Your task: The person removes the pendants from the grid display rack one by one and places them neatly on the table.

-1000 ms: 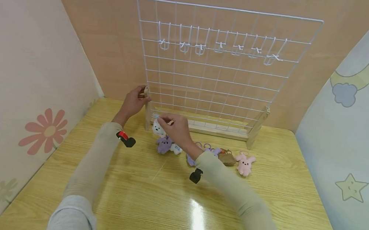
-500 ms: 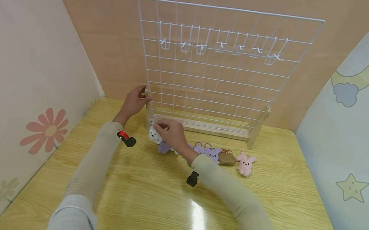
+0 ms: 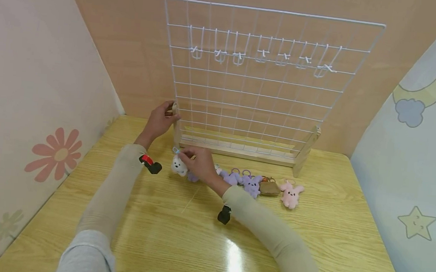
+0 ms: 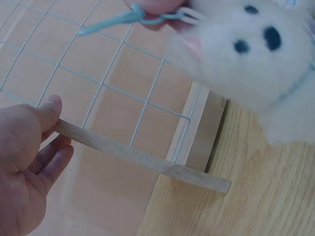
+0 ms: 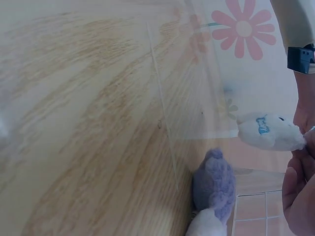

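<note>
My left hand (image 3: 159, 120) pinches the top of the wooden post (image 3: 176, 127) at the rack's left side, with thumb and fingers on opposite faces in the left wrist view. In my right hand (image 3: 201, 164), a white plush dog keychain (image 3: 178, 166) hangs by its light blue strap (image 4: 110, 22), pinched between thumb and fingers. The dog is raised off the table, in front of the post's foot. Behind and below the right hand, a purple plush (image 5: 214, 184) lies partly hidden on the table.
Seven-odd aside, several white hooks (image 3: 239, 58) hang along the top of the white wire grid (image 3: 254, 85). On the table (image 3: 176, 237), a row of plush keychains runs right: a purple bunny (image 3: 251, 186), a brown one (image 3: 269, 188) and a pink bunny (image 3: 290, 196). Walls stand on both sides.
My right hand has moved down and slightly left with the white plush dog, away from the grid's lower edge. The left hand has stayed on the post.
</note>
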The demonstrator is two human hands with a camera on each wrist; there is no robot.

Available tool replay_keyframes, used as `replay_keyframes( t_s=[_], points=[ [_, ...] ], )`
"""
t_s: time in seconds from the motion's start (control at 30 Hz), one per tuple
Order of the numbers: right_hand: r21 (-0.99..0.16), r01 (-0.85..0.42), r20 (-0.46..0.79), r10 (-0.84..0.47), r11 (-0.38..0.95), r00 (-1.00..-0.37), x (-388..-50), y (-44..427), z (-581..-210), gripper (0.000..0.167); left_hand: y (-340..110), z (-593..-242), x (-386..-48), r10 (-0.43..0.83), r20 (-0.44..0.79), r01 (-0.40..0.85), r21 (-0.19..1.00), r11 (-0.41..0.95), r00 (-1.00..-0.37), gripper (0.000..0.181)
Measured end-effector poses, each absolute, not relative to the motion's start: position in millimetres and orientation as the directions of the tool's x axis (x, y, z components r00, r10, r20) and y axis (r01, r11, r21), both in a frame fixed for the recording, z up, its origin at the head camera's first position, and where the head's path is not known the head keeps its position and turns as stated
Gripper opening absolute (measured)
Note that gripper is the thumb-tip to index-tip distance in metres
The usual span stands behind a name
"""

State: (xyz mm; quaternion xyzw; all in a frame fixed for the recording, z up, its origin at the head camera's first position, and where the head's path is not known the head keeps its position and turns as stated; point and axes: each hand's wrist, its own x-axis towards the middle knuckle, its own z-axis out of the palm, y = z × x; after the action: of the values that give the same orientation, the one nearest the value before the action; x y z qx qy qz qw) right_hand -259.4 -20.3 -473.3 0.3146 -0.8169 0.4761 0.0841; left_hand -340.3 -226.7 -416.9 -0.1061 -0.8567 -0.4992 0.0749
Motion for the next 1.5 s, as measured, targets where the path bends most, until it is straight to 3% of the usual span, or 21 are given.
replay_keyframes(
  t_s=[0.7, 1.5],
  points=[
    [-0.713, -0.564, 0.336, -0.503, 0.417, -0.797, -254, -27, -485, 0.016, -227, -419, -342, 0.106, 0.238, 0.259, 0.842, 0.473, -0.966, 0.059],
    [-0.648, -0.516, 0.237, -0.495, 0.560, -0.836, -274, -25, -493, 0.019, -225, -418, -339, 0.106, 0.264, 0.282, 0.834, 0.474, -0.959, 0.058]
  ],
)
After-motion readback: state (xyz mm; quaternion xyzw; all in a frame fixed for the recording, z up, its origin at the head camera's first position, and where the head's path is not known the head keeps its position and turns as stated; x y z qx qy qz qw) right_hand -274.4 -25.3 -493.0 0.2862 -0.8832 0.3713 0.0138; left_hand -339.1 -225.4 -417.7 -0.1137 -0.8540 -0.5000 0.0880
